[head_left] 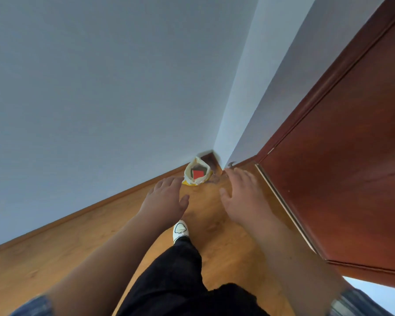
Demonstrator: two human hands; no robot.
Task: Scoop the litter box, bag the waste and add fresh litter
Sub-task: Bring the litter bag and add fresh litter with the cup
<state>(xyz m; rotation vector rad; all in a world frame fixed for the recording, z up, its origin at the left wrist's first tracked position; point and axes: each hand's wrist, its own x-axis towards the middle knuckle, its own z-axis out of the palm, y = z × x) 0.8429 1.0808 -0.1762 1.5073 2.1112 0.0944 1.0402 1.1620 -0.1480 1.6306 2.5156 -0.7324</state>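
Open yellow-and-white bag (197,174) standing on the wooden floor (55,258) in the wall corner, left hand (167,197) and right hand (243,192) stretched towards it, fingers spread, holding nothing, brown door (342,156) at right

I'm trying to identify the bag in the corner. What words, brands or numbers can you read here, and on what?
None can be read.
The open bag is yellow and white with something red inside, but shows no legible print.
The white shoe bears only a black outline.
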